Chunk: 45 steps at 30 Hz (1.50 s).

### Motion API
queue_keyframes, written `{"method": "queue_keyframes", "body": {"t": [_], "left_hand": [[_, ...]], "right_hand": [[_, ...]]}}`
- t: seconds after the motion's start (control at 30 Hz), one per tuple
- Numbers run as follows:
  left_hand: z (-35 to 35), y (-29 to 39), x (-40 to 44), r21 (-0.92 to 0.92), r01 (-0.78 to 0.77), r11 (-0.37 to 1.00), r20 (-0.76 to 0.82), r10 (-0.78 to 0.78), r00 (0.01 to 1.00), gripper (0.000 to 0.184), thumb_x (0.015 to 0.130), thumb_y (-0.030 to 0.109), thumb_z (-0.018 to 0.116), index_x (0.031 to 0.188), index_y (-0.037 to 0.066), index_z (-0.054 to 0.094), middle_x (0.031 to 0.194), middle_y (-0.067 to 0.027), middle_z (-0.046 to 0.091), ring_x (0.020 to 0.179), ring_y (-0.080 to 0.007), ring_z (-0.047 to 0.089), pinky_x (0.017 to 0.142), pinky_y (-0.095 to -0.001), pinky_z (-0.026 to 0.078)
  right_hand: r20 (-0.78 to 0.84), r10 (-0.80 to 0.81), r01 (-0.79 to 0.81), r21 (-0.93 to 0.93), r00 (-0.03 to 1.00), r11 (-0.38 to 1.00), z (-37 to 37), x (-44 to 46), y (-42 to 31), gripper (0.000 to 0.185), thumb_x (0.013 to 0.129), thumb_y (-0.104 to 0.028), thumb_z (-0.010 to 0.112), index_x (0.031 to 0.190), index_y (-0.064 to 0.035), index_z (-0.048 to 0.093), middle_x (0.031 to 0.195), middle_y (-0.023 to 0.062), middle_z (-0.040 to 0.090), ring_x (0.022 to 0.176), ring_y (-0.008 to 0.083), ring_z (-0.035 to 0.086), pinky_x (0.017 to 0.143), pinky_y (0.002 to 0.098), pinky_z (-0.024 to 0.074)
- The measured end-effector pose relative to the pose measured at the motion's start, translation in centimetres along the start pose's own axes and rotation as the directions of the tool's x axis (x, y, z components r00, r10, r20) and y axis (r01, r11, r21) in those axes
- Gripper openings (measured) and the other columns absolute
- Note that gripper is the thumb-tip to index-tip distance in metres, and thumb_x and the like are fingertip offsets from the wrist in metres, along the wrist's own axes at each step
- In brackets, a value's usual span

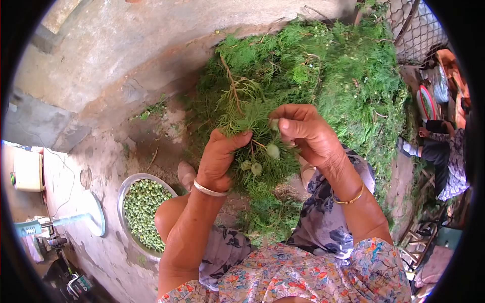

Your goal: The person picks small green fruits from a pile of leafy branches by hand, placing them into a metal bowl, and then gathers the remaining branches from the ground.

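My left hand (218, 159) is closed around a leafy conifer branch (241, 111), thumb on top, in front of my chest. The branch's brown stem points up and away, and its flat green sprays hang below my fingers. Several round, pale green cones (273, 151) sit among the sprays. My right hand (312, 134) pinches one small green cone (274, 124) between thumb and fingers, close beside the branch. Whether that cone is still joined to a twig cannot be made out.
A large heap of cut conifer branches (323, 65) lies against the wall. At my left, a metal basin (123, 212) holds many green cones. A fan with a round base (93, 212) stands beyond it. Another person (444, 161) sits at the far right, near bags and a stool.
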<state>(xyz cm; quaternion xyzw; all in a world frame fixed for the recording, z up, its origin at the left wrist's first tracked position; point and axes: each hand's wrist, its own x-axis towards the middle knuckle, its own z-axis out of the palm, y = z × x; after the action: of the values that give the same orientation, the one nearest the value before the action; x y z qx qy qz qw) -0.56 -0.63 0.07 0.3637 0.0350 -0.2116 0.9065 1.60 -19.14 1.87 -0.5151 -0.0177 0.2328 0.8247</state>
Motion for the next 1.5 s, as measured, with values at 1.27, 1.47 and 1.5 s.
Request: {"method": "queue_keyframes", "body": {"t": [1.27,1.47,1.5], "left_hand": [[-2.8,0.9,1.9,-0.143,-0.017,0.990,-0.365,-0.037,0.930,0.022,0.086,0.005,0.057,0.106,-0.003,0.056,0.094,-0.0135,0.064,0.076,-0.0247,0.065,0.065,-0.0379,0.057],[-3.4,2.0,1.6,-0.129,-0.079,0.989,-0.320,0.034,0.947,0.021,0.088,0.009,0.055,0.105,-0.003,0.056,0.094,-0.0159,0.064,0.081,-0.0276,0.065,0.071,-0.0403,0.056],[-3.5,1.8,1.4,-0.081,-0.047,0.996,-0.288,0.022,0.957,0.022,0.089,0.011,0.054,0.106,-0.004,0.055,0.097,-0.0175,0.063,0.086,-0.0292,0.064,0.076,-0.0419,0.055]], "right_hand": [[-0.056,-0.353,0.263,-0.562,0.934,0.784,0.8,0.2,1.1,0.011,0.077,-0.006,0.066,0.072,0.0018,0.062,0.059,0.0001,0.054,0.053,0.0052,0.044,0.046,0.0238,0.0351],[-0.172,0.020,-0.016,0.022,0.985,1.000,1.0,-0.9,-1.3,0.015,0.082,-0.015,0.064,0.081,0.0000,0.062,0.064,0.0039,0.059,0.049,0.0052,0.045,0.039,0.0183,0.0308],[-0.180,0.023,-0.018,0.025,0.983,1.000,1.0,-0.9,-1.0,0.015,0.082,-0.015,0.064,0.081,0.0000,0.062,0.064,0.0039,0.059,0.049,0.0052,0.045,0.039,0.0183,0.0308]]}}
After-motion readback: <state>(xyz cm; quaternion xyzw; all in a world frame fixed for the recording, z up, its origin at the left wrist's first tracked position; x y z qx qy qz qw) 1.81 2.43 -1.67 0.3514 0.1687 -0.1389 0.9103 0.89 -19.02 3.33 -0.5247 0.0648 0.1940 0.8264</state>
